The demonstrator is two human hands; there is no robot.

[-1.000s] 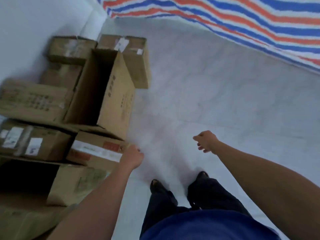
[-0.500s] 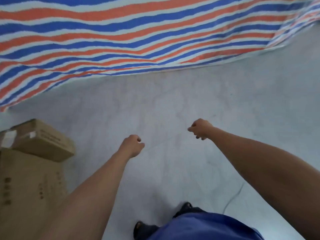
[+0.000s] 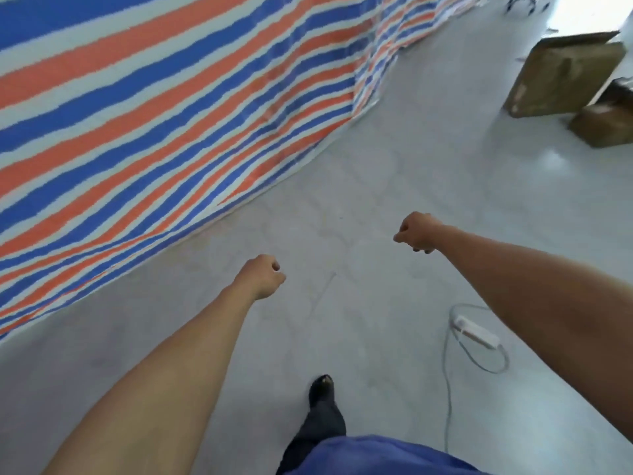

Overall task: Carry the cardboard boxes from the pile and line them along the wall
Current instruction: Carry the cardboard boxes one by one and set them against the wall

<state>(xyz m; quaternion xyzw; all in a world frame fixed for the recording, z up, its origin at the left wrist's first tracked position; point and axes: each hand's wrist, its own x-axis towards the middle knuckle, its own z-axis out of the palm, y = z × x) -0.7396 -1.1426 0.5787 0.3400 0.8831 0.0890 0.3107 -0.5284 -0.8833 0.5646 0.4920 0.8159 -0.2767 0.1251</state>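
Observation:
Both my arms reach forward over the bare grey floor. My left hand is curled into a fist and holds nothing. My right hand is also curled, fingers tucked under, empty. Far off at the upper right stands a large open cardboard box, tilted, with a smaller cardboard box beside it at the frame's edge. Neither hand is near these boxes.
A blue, orange and white striped tarp covers the floor on the left and runs to the back. A white power strip with a looping cable lies on the floor under my right forearm. My dark shoe steps forward at the bottom.
The view has swung right, away from the stacked boxes at the wall, which have left the frame. The tarp, then the far boxes and power strip came into view. Both hands stay empty.

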